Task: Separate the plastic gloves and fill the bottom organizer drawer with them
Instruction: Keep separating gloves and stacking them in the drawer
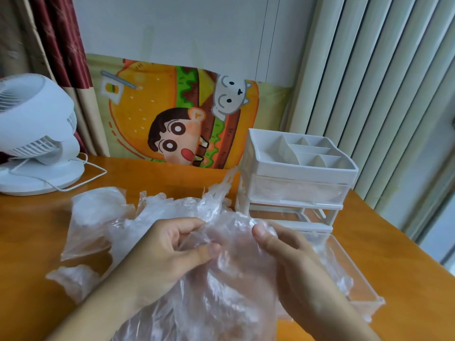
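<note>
Orange wooden tabletop [37,230] carries a white plastic drawer organizer [299,173], its clear bottom drawer [354,274] pulled out at right, while left hand [160,252] and right hand [293,262] fingers pinch a crumpled clear plastic gloves bundle [229,267] at centre.

Clear gloves [221,279]; white organizer [302,168]; orange table [394,242]; white fan [37,134]; burger-cartoon cloth [177,114].

Count so far: one white organizer [299,166] with two clear drawers, the top drawer [300,191] in and the bottom drawer [354,274] pulled out. One white desk fan [37,134], one cartoon burger mat [182,114], two hands. Plastic gloves [172,217] are one crumpled heap, can't count them.
</note>
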{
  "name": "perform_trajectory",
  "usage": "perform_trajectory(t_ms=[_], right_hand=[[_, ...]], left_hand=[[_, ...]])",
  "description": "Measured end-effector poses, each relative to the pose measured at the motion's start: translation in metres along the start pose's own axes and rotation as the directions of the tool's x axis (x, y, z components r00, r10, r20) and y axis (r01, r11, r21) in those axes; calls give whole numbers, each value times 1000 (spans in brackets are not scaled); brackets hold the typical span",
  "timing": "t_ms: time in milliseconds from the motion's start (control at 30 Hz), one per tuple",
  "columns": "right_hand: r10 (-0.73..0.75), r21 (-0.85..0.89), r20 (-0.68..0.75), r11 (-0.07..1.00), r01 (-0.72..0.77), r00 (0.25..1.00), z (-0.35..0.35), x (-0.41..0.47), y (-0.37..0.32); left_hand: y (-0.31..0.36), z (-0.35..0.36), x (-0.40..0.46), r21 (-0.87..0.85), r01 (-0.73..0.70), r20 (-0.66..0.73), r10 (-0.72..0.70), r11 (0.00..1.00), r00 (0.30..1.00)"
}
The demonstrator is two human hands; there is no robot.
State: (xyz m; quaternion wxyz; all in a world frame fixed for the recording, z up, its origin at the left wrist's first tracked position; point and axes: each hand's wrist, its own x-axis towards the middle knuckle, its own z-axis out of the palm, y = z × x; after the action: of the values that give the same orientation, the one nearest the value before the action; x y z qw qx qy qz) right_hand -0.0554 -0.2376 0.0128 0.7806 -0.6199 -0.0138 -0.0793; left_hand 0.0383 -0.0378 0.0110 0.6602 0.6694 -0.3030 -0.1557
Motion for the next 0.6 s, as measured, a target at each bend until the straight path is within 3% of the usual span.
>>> perform_trajectory(t_ms=[100,167,267,400,500,600], right_hand=[[-92,-110,-227,992,68,969,-5,3,6],[-122,-134,-302,987,85,946,-13,6,6],[-85,-140,-267,989,49,960,-20,5,3],[-44,-313,-134,950,-1,990,-18,0,-2],[-90,-345,-159,938,30,983,-16,-1,-1],[-169,-353,-193,931,92,967,-20,2,1]], left_hand=[[2,-5,0,43,-3,-55,5,999,998],[3,-12,2,-26,12,-121,-15,1000,993],[3,-18,4,-95,22,-197,-40,995,980],[1,-12,3,-12,48,-68,-49,999,997],[1,-12,3,0,44,-57,-43,999,997],[1,-15,4,-82,27,-152,-40,996,988]])
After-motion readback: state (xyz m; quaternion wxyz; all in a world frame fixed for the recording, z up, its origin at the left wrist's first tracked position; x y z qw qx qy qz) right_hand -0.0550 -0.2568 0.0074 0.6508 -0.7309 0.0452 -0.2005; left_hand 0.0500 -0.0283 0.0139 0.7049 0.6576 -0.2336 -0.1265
